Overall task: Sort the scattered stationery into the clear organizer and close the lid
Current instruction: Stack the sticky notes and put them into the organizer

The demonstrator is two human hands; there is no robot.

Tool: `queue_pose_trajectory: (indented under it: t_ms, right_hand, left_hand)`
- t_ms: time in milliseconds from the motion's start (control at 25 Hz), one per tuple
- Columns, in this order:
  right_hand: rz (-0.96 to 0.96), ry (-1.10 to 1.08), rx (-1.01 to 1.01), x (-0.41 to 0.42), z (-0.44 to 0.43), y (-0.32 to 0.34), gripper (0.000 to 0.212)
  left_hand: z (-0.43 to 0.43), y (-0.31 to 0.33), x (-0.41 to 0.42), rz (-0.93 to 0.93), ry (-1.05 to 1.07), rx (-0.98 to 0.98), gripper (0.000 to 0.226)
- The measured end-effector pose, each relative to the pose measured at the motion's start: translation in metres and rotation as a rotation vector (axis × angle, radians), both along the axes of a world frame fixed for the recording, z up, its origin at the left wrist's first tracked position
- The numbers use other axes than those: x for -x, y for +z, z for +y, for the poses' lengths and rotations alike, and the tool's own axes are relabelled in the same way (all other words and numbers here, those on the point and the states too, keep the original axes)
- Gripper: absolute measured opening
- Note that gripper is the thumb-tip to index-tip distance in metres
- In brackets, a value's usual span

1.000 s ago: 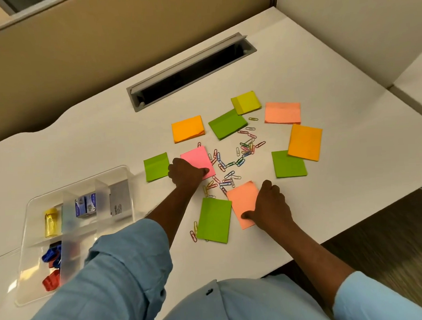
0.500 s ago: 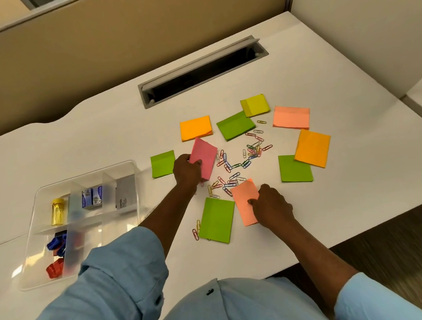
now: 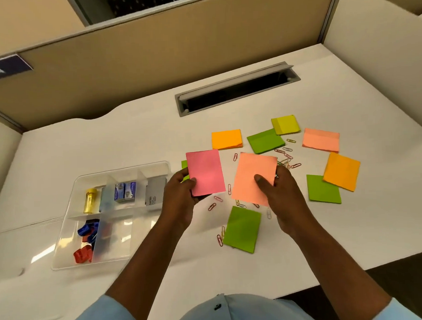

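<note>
Hands: the left hand [image 3: 180, 195] grips a pink rectangular sticky-note pad [image 3: 206, 175] at its lower left corner, thumb on the face and fingers curled beneath. The right hand [image 3: 284, 193] pinches a salmon rectangular sticky-note pad [image 3: 253, 178] near its lower edge, thumb on the face. Both pads are held above the coloured paper clips [image 3: 287, 156] scattered mid white worktop [image 3: 131, 139]. The clear plastic compartmented organizer [image 3: 123, 168] sits toward the near left edge, just beside the left hand. Judgement: the step is gathering pads for the organizer. Square the two pads into one stack first, keeping them flat so the sheets do not fan. The front right compartment looks widest. Other green, orange and yellow sticky-note pads [image 3: 242, 228] lie on the worktop. Lid not identified.
</note>
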State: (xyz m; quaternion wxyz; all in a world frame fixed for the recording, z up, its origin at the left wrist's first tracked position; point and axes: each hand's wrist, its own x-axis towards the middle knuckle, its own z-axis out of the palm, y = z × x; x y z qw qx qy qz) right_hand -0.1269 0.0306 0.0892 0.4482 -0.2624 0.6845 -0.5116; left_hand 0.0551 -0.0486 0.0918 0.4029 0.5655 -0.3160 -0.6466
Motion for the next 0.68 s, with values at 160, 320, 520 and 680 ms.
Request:
queue_pose_trajectory:
  t_ms: [160, 320, 520, 680]
  right_hand:
    - [0.002, 0.085, 0.024, -0.047, -0.014, 0.017, 0.015]
    - [0.220, 0.146, 0.017, -0.094, -0.019, 0.022, 0.028]
    - [0.506, 0.213, 0.090, -0.135, -0.014, 0.016, 0.035]
    - [0.551, 0.286, 0.071, -0.160, -0.013, 0.011, 0.072]
  left_hand:
    - [0.020, 0.014, -0.030, 0.025, -0.051, -0.017, 0.031]
    - [0.034, 0.021, -0.053, 0.053, -0.058, 0.017, 0.023]
    - [0.050, 0.019, -0.071, -0.009, -0.029, 0.039, 0.013]
    - [0.054, 0.013, -0.092, -0.102, 0.042, 0.026, 0.018]
